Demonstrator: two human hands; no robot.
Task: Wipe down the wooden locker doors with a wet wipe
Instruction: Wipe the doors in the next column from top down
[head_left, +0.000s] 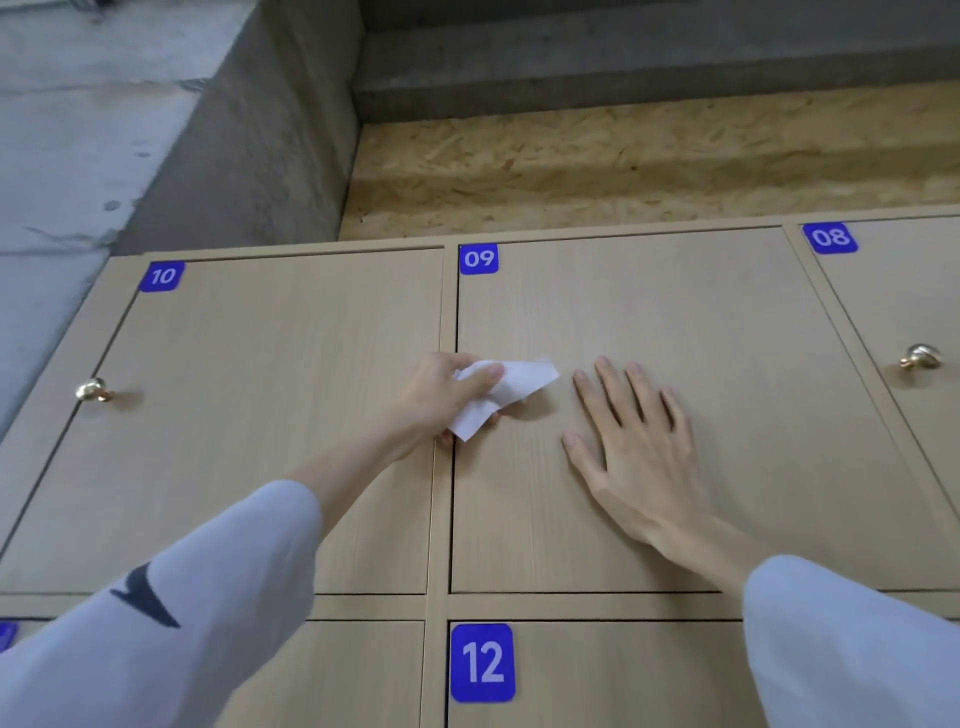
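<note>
Both arms reach forward and up from the bottom corners in pale grey sleeves, the left sleeve (171, 603) bearing a dark mark. The left hand (441, 395) sits at the seam between door 10 (270, 415) and door 09 (675, 322), its fingers curled round a crumpled white wet wipe (511, 387), with the thumb laid over the top of it. The wipe sticks out to the right of that hand onto the left part of door 09 and appears to lie against the wood. Just right of the wipe, apart from it, the right hand (631, 452) lies flat on door 09, fingers straight and slightly spread, pointing up and holding nothing. Blue number labels sit in the doors' upper left corners: 10 (162, 276), 09 (478, 258), 08 (829, 237), and 12 (482, 662) on the door below. Brass knobs show on door 10 (93, 391) and on door 08 (920, 357). Above the lockers runs a chipboard panel (649, 166), with grey concrete (249, 130) to its left.
</note>
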